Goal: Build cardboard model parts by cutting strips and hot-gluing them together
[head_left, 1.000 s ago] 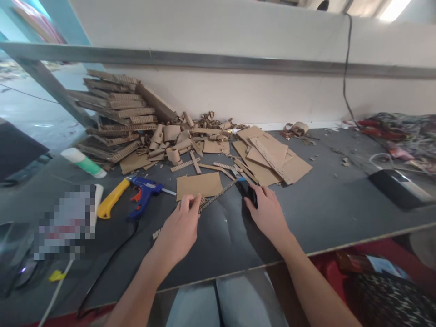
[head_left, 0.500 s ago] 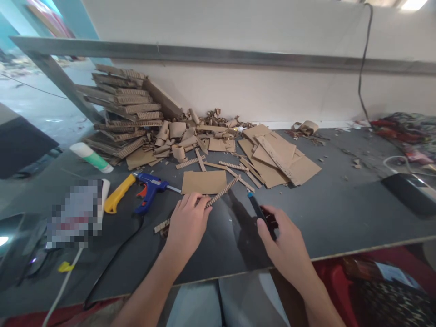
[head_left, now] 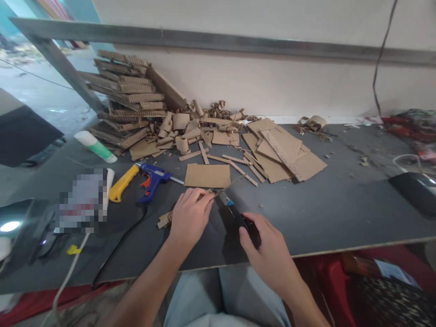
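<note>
The step in hand looks to be knife work on a thin brown corrugated cardboard strip (head_left: 232,184). The left hand (head_left: 191,217) is nearly closed, its thumb and fingertips pinching the strip, which slants up and away to their right over the dark grey surface (head_left: 327,209). The right hand (head_left: 267,240) is curled around a slim black craft knife with a blue collar (head_left: 237,216), its tip pointing at the strip, just beside the left fingertips; whether blade and strip touch, I cannot tell. A cut from here would call for a firm left pinch and the blade kept off those fingertips.

A flat tan cardboard rectangle (head_left: 207,175) lies just beyond the left hand, and a blue-and-yellow glue gun (head_left: 155,178) to its left. Larger flat brown cardboard sheets (head_left: 311,165) lie beyond the right hand.

The one container near the work, a white-and-green cylindrical tube (head_left: 96,146), lies far left of the left hand; its contents are hidden.
</note>
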Demonstrator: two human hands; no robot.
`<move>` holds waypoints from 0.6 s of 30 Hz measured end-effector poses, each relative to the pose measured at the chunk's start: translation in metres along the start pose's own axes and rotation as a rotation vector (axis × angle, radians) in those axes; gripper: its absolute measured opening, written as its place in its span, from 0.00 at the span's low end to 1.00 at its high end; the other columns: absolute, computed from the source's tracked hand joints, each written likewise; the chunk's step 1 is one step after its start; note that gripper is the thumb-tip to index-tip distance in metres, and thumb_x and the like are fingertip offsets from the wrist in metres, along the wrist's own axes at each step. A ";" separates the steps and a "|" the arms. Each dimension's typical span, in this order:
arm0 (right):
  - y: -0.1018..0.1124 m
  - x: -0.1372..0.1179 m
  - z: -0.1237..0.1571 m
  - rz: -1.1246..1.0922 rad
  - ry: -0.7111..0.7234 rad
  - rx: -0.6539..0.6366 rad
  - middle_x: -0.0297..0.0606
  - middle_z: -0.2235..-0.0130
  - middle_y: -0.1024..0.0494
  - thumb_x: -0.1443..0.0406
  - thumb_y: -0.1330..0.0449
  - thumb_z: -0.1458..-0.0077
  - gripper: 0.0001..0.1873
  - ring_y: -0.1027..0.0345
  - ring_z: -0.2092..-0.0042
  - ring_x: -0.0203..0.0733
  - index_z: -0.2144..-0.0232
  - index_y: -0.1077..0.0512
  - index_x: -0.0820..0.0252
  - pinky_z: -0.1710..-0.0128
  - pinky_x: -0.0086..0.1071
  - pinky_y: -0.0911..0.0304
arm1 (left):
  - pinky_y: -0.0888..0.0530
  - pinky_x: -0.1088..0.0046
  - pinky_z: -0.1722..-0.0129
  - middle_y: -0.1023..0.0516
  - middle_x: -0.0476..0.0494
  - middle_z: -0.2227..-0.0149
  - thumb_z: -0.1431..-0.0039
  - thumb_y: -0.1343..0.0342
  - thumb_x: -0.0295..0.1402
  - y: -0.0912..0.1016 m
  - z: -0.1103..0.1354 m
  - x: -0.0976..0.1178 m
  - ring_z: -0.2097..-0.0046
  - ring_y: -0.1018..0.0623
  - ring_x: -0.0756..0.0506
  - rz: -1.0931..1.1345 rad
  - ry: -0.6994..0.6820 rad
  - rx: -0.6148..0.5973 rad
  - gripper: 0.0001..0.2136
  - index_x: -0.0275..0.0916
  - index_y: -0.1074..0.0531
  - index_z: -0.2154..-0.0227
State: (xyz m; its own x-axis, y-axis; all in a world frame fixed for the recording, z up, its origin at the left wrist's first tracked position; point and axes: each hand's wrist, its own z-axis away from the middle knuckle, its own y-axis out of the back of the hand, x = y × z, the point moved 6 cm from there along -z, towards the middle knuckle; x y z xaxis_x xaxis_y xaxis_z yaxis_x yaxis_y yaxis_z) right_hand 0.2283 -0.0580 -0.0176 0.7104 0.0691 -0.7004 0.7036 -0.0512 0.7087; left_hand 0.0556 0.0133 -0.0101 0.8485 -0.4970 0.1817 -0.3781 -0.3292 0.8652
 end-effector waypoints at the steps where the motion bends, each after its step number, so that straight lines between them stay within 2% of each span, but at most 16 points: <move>1: 0.000 0.000 0.001 -0.008 -0.005 -0.012 0.42 0.56 0.22 0.61 0.50 0.35 0.15 0.25 0.64 0.41 0.50 0.31 0.60 0.65 0.34 0.30 | 0.28 0.64 0.59 0.23 0.43 0.64 0.39 0.41 0.27 0.000 0.000 0.000 0.60 0.25 0.42 0.003 -0.002 0.004 0.06 0.39 0.21 0.62; 7: -0.001 -0.003 0.002 -0.043 -0.003 -0.052 0.42 0.53 0.22 0.62 0.51 0.34 0.16 0.24 0.58 0.42 0.48 0.32 0.59 0.61 0.33 0.30 | 0.27 0.64 0.58 0.23 0.44 0.65 0.39 0.41 0.27 0.000 0.000 0.000 0.60 0.24 0.43 0.004 -0.004 0.024 0.05 0.39 0.20 0.63; 13: -0.002 -0.005 0.001 -0.041 0.034 -0.062 0.40 0.58 0.21 0.63 0.51 0.35 0.16 0.23 0.58 0.42 0.49 0.31 0.59 0.61 0.33 0.29 | 0.27 0.65 0.59 0.23 0.44 0.65 0.39 0.41 0.27 0.000 -0.001 0.000 0.61 0.24 0.43 0.005 0.006 0.018 0.05 0.39 0.20 0.64; 18: -0.001 -0.007 0.001 -0.009 0.062 -0.032 0.42 0.57 0.21 0.63 0.50 0.35 0.17 0.23 0.58 0.43 0.47 0.30 0.58 0.63 0.32 0.29 | 0.27 0.64 0.60 0.23 0.43 0.65 0.39 0.42 0.28 0.001 -0.001 0.000 0.61 0.24 0.43 0.014 0.014 0.014 0.05 0.40 0.20 0.64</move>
State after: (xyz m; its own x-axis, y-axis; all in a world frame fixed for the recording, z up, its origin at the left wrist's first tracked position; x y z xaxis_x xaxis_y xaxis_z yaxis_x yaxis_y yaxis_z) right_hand 0.2229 -0.0598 -0.0137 0.7014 0.1308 -0.7007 0.7084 -0.0184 0.7056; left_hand 0.0558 0.0140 -0.0091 0.8483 -0.4901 0.2003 -0.3947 -0.3333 0.8562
